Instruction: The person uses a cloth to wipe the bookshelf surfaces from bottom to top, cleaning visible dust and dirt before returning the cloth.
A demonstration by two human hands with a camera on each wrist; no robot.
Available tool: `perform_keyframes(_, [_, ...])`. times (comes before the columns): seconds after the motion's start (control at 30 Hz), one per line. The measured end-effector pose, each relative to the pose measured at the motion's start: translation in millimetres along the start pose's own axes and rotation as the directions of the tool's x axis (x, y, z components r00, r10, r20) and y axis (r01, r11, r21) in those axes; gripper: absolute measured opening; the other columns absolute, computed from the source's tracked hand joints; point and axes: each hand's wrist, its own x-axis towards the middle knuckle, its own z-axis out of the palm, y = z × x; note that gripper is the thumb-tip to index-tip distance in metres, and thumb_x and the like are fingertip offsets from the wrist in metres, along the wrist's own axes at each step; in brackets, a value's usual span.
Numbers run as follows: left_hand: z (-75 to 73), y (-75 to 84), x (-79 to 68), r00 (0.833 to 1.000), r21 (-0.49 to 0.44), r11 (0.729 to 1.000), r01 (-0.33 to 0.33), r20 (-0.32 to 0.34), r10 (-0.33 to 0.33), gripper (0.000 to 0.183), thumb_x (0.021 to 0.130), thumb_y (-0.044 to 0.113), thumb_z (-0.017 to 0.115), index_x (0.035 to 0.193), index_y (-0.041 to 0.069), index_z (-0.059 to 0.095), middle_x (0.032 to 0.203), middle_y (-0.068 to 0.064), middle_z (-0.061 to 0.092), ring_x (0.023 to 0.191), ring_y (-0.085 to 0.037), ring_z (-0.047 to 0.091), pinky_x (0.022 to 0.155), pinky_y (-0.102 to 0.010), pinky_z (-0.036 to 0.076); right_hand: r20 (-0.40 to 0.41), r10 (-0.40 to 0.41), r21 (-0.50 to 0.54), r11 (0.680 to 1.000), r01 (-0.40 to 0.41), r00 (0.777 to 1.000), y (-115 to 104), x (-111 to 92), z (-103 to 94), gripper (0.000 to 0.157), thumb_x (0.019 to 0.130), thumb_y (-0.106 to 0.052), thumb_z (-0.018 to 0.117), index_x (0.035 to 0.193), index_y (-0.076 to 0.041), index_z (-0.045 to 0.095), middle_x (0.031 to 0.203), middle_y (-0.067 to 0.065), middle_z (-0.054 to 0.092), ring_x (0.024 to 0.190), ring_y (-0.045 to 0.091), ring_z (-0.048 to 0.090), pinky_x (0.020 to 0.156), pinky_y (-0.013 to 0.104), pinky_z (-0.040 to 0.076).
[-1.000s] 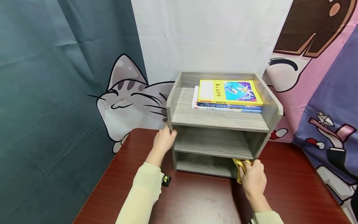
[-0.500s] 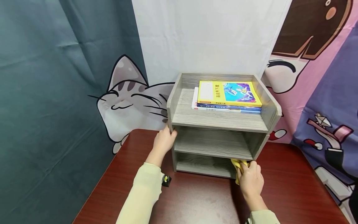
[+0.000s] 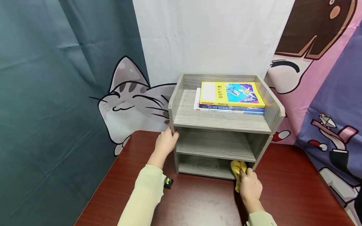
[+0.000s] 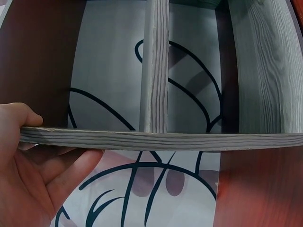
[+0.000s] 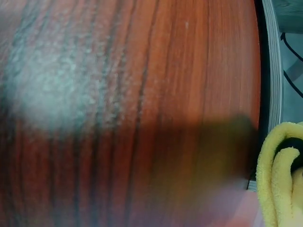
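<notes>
A grey wood-grain shelf unit (image 3: 222, 123) stands on the table. My left hand (image 3: 165, 141) grips the front edge of its left side panel; in the left wrist view the thumb (image 4: 29, 115) lies on one face and the fingers (image 4: 78, 172) wrap behind the other. My right hand (image 3: 250, 187) holds a bunched yellow cloth (image 3: 237, 169) at the right end of the lowest compartment, near the shelf's lower right front. Part of the cloth hangs down over the front edge. In the right wrist view the folded yellow cloth (image 5: 279, 175) shows at the right edge.
On the top shelf lies a stack of books (image 3: 232, 94), a yellow one uppermost. The reddish-brown table (image 3: 198, 201) extends around the unit. Behind it hangs a printed curtain (image 3: 212, 37) with a cartoon cat at the left.
My right hand has moved left and slightly down with the yellow cloth, which now shows more in front of the lowest compartment. The left hand keeps its grip on the side panel.
</notes>
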Motion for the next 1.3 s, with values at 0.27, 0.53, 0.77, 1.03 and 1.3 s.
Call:
perform_keyframes(0.27, [0.2, 0.8, -0.4, 1.000, 0.000, 1.000, 0.003, -0.009, -0.003, 0.041, 0.091, 0.030, 0.047, 0.126, 0.011, 0.047, 0.083, -0.019, 0.065, 0.071, -0.037, 0.061, 0.062, -0.049, 0.043, 0.250, 0.096, -0.066, 0.994, -0.081, 0.964, -8.9, 7.5, -8.5, 0.010, 0.080, -0.006, 0.055, 0.078, 0.000, 0.062, 0.084, 0.017, 0.047, 0.067, 0.038, 0.050, 0.043, 0.048, 0.040])
perform_keyframes(0.53, [0.1, 2.2, 0.1, 1.000, -0.006, 1.000, 0.012, 0.009, -0.012, 0.042, 0.091, 0.031, 0.045, 0.127, 0.009, 0.047, 0.081, -0.017, 0.065, 0.068, -0.033, 0.060, 0.061, -0.047, 0.043, 0.284, 0.113, -0.093, 0.992, -0.090, 0.952, -10.4, 2.6, -4.7, 0.009, 0.081, -0.001, 0.051, 0.084, 0.003, 0.058, 0.091, 0.021, 0.046, 0.070, 0.040, 0.049, 0.045, 0.048, 0.040])
perform_keyframes(0.77, [0.5, 0.1, 0.2, 1.000, -0.001, 1.000, 0.012, 0.011, -0.012, 0.042, 0.092, 0.031, 0.045, 0.128, 0.011, 0.046, 0.078, -0.015, 0.064, 0.062, -0.031, 0.057, 0.058, -0.045, 0.042, 0.275, 0.093, -0.123, 0.991, -0.061, 0.957, -16.1, -1.2, 0.9, 0.028, 0.065, 0.001, 0.068, 0.089, 0.007, 0.055, 0.090, 0.023, 0.043, 0.074, 0.042, 0.048, 0.048, 0.048, 0.040])
perform_keyframes(1.03, [2.0, 0.5, -1.4, 1.000, 0.000, 1.000, 0.005, -0.001, -0.005, 0.039, 0.091, 0.032, 0.045, 0.123, 0.009, 0.049, 0.085, -0.018, 0.066, 0.072, -0.036, 0.062, 0.063, -0.048, 0.044, 0.319, 0.107, -0.144, 0.987, -0.064, 0.942, -20.4, -3.2, 5.0, 0.039, 0.064, 0.000, 0.068, 0.098, 0.012, 0.052, 0.110, 0.029, 0.044, 0.076, 0.047, 0.047, 0.047, 0.049, 0.041])
perform_keyframes(1.3, [1.8, -0.1, -0.6, 1.000, 0.002, 1.000, 0.010, -0.004, -0.010, 0.039, 0.091, 0.031, 0.046, 0.124, 0.011, 0.048, 0.077, -0.016, 0.064, 0.065, -0.034, 0.059, 0.059, -0.047, 0.042, 0.344, 0.117, -0.145, 0.987, -0.070, 0.932, -27.9, -1.0, 8.6, 0.034, 0.073, -0.002, 0.059, 0.100, 0.015, 0.047, 0.108, 0.039, 0.045, 0.076, 0.050, 0.048, 0.047, 0.052, 0.043])
